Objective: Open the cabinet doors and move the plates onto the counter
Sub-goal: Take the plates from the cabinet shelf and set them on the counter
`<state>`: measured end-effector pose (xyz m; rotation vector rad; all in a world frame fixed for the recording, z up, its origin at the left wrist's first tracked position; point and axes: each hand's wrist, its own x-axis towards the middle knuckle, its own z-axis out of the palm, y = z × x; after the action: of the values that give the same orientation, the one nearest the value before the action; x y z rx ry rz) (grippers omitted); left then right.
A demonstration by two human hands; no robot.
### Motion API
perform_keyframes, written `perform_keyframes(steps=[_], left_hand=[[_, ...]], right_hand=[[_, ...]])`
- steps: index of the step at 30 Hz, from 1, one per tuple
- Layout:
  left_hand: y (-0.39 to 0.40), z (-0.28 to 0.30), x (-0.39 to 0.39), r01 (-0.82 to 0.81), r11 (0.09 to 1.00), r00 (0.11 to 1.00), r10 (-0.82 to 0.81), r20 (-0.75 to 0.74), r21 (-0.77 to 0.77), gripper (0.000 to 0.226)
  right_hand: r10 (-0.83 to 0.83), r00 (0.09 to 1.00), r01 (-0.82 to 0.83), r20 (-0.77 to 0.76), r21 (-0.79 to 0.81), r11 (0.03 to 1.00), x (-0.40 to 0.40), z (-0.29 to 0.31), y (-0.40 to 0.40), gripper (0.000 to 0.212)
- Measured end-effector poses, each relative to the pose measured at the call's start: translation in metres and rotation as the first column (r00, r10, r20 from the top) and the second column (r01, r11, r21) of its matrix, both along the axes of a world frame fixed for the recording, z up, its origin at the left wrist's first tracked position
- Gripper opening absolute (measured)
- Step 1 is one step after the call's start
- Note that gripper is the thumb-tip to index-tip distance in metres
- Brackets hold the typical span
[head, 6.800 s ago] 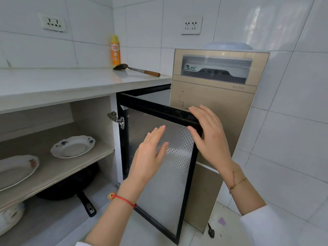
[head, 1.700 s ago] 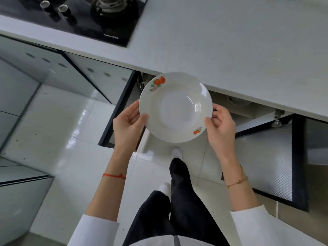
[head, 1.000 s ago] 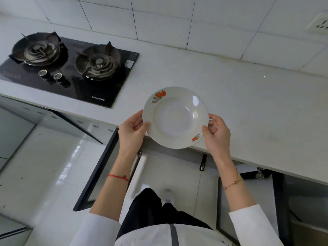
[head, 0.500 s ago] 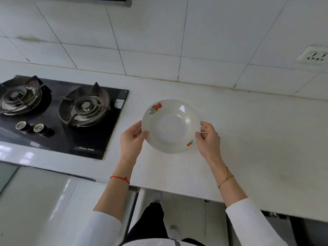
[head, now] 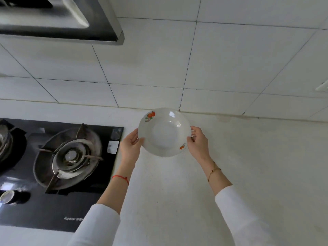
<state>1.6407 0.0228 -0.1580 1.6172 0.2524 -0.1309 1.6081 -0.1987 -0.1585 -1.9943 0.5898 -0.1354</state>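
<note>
A white deep plate (head: 164, 132) with small orange fruit prints on its rim is held over the white counter (head: 230, 166), close to the tiled back wall. My left hand (head: 130, 149) grips its left edge and my right hand (head: 198, 144) grips its right edge. The plate looks slightly above the counter surface; whether it touches is unclear. The cabinet and its doors are out of view.
A black two-burner gas hob (head: 58, 167) lies in the counter directly left of my left hand. A range hood (head: 58, 20) hangs at the upper left. A wall socket edge (head: 322, 87) shows at the far right.
Both hands have carried the plate up from the cabinet opening, over the counter's front edge and farther back toward the wall. The view has tilted upward, so the cabinet doors are gone from sight.
</note>
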Motion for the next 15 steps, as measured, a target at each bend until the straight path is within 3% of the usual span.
perform_keyframes(steps=[15], left_hand=[[-0.01, -0.076, 0.081, 0.027, 0.974, 0.993, 0.0, -0.121, 0.223, 0.047]], right_hand=[[0.017, 0.986, -0.023, -0.165, -0.036, 0.999, 0.083, -0.076, -0.009, 0.04]])
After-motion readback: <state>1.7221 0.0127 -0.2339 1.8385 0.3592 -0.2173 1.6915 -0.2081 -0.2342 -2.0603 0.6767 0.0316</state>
